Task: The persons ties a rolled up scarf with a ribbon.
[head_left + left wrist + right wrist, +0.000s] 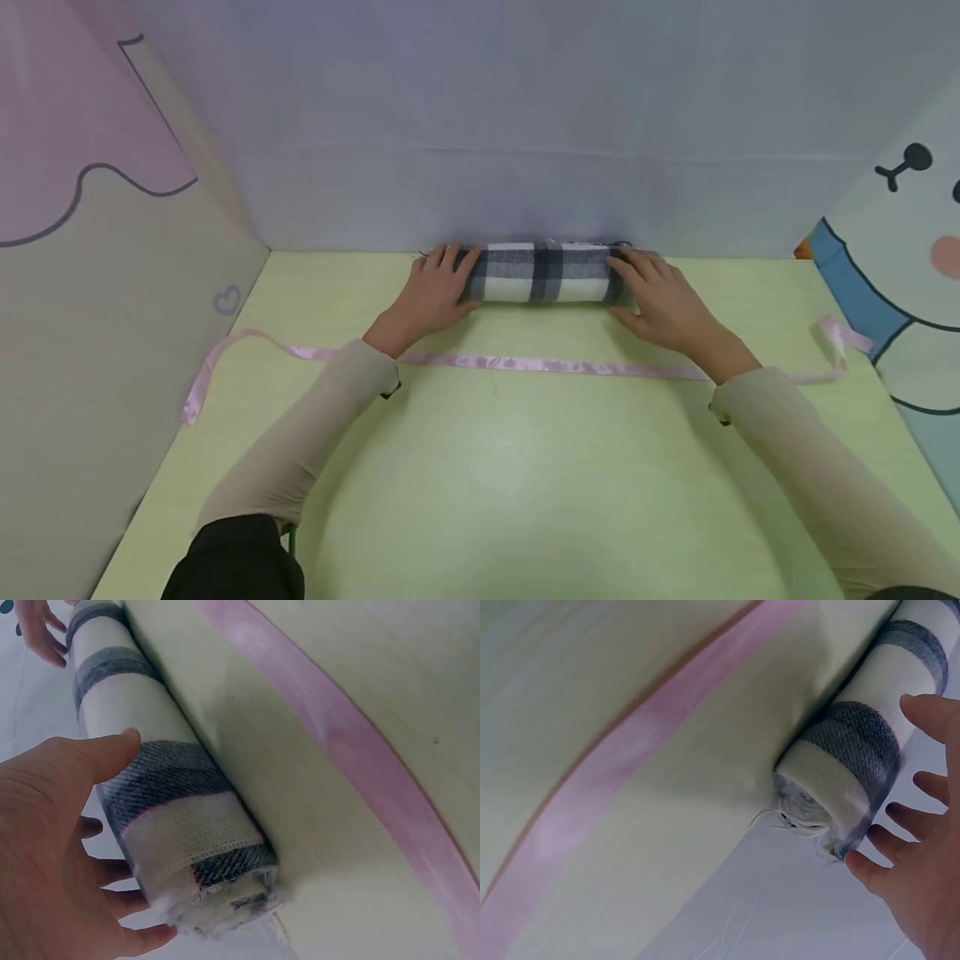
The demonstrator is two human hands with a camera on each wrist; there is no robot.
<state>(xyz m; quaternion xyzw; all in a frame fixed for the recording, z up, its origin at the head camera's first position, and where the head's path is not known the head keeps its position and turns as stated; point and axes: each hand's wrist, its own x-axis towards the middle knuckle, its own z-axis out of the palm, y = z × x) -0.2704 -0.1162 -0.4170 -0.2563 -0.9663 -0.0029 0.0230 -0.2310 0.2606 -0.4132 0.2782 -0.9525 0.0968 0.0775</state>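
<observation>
A rolled plaid scarf (547, 273), white with dark blue-grey bands, lies crosswise at the back of the table. My left hand (431, 292) is at its left end, with spread, relaxed fingers. In the left wrist view, the thumb (120, 754) reaches over the roll and the other fingers lie along its far side, near the frayed end. At the opposite end is my right hand (663, 304); its fingers are loosely spread beside the roll in the right wrist view, thumb (926, 712) toward its top.
A shiny pink ribbon (525, 364) stretches across the pale yellow table (495, 467) in front of the scarf, passing beneath both forearms. Its ends curl near the left and right table edges. A pale cloth backdrop (540, 200) rises right behind the scarf, with printed panels at both sides.
</observation>
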